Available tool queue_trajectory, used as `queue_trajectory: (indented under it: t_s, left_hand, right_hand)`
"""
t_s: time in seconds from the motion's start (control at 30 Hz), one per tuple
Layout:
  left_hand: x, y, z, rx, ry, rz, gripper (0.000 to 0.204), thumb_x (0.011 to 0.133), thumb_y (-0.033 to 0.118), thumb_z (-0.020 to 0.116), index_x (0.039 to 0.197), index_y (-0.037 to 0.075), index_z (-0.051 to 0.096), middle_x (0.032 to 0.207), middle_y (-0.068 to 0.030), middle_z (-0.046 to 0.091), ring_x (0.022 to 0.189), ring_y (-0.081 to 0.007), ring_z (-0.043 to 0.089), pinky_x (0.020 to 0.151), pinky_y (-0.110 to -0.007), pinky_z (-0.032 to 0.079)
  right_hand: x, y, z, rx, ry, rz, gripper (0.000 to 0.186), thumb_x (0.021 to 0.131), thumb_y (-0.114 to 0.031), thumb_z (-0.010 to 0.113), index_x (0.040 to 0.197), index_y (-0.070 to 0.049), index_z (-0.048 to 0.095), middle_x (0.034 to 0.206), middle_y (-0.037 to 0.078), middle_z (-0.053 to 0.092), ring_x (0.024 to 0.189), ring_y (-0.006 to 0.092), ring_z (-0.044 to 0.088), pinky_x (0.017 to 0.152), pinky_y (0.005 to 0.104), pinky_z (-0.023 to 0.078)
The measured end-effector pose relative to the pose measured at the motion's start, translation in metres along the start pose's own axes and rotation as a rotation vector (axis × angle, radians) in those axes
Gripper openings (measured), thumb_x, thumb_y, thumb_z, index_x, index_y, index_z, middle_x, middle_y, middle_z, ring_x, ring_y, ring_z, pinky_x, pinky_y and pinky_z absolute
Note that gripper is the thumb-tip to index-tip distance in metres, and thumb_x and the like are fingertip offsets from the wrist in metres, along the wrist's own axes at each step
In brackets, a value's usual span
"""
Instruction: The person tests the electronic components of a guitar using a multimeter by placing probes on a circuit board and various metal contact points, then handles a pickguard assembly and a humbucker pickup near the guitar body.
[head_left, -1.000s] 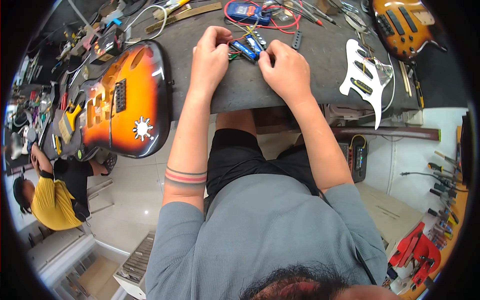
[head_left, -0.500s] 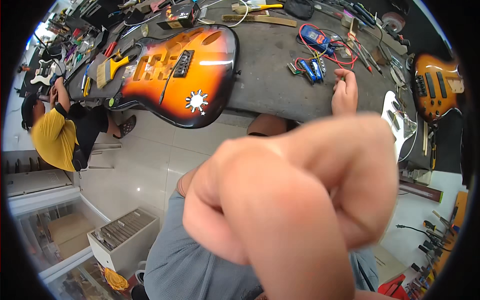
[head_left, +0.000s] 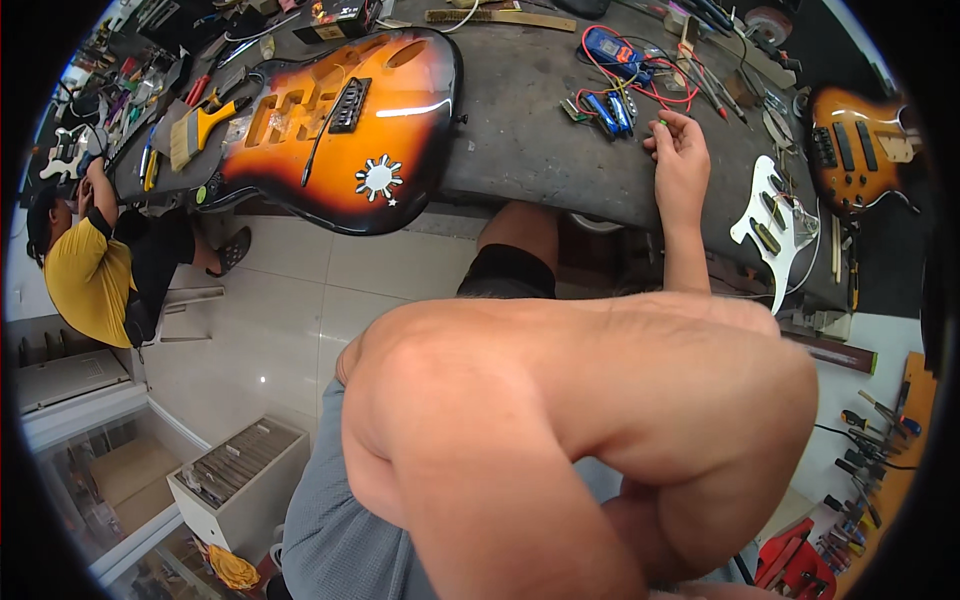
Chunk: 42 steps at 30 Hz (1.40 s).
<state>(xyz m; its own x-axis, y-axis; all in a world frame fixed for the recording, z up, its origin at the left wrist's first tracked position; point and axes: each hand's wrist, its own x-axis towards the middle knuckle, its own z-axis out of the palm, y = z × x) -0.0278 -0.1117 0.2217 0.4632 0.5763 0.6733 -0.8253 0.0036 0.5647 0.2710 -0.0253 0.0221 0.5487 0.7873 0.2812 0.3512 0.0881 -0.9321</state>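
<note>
My right hand (head_left: 682, 165) rests over the far right part of the workbench. Its fingertips are pinched together on a small green piece (head_left: 662, 122), too small to make out. Just left of the fingers lie blue cylindrical cells (head_left: 608, 114) with thin wires and a small circuit board. Behind them is a blue handheld meter (head_left: 612, 50) with red leads. Large bent arms (head_left: 590, 370) fill the lower middle, close to the camera and crossing each other. They cover part of the right arm. My left hand does not show.
A sunburst guitar body (head_left: 420, 120) lies on the bench (head_left: 520, 150) at left, beside a yellow-handled brush (head_left: 205, 125). To the right are a white pickguard with pickups (head_left: 762, 180) and another sunburst body (head_left: 830, 110). A person in yellow (head_left: 90, 285) sits at far left.
The scene has shifted slightly up and left. The near arms have dropped lower, uncovering more of my right forearm and the pickguard. The right hand stays beside the cells.
</note>
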Motion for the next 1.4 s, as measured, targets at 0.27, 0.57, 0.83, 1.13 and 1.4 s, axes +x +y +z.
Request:
queue_trajectory:
  t_s: [0.27,0.57,0.83,1.13,1.4]
  left_hand:
    - [0.014,-0.029,-0.041,0.030,-0.416,0.281,0.017,0.099,0.015,0.068,0.082,0.014,0.072,0.086,-0.0055,0.065,0.071,-0.0214,0.056,0.061,-0.037,0.039]
    - [-0.011,-0.132,-0.157,0.884,0.115,-0.254,0.016,0.093,-0.001,0.067,0.108,0.002,0.064,0.099,-0.0047,0.061,0.091,-0.0166,0.061,0.085,-0.031,0.051]
    - [-0.010,-0.167,-0.189,0.901,0.211,-0.283,0.009,0.095,0.002,0.068,0.104,0.000,0.065,0.097,-0.0098,0.063,0.086,-0.0210,0.066,0.081,-0.036,0.055]
    - [-0.006,-0.168,-0.188,0.931,0.162,-0.294,0.009,0.095,0.003,0.067,0.103,-0.001,0.064,0.098,-0.0141,0.067,0.088,-0.0285,0.070,0.082,-0.041,0.056]
    - [-0.005,-0.163,-0.185,0.866,0.210,-0.367,0.011,0.100,0.008,0.071,0.105,0.000,0.066,0.091,-0.0109,0.067,0.081,-0.0226,0.066,0.076,-0.038,0.055]
  right_hand:
    - [0.005,0.014,-0.009,-0.158,0.076,-0.088,0.020,0.105,-0.011,0.075,0.120,0.003,0.074,0.100,0.007,0.075,0.087,0.0152,0.071,0.081,0.0324,0.058]
    - [0.133,-0.038,0.033,-0.427,-0.028,-0.395,0.024,0.100,-0.015,0.075,0.120,-0.003,0.077,0.106,0.013,0.080,0.095,0.0300,0.078,0.089,0.0425,0.060]
    - [0.244,-0.001,0.095,-1.159,-0.329,-0.215,0.028,0.102,-0.023,0.062,0.122,-0.009,0.077,0.125,0.023,0.080,0.121,0.0442,0.075,0.104,0.0566,0.058]
    - [0.252,0.012,0.076,-1.033,-0.331,-0.393,0.022,0.096,-0.009,0.068,0.117,-0.004,0.073,0.121,0.024,0.079,0.116,0.0442,0.075,0.100,0.0547,0.058]
    - [0.058,-0.056,0.047,-0.367,-0.152,-0.454,0.021,0.117,-0.014,0.059,0.120,0.002,0.072,0.108,0.019,0.079,0.092,0.0283,0.076,0.084,0.0406,0.057]
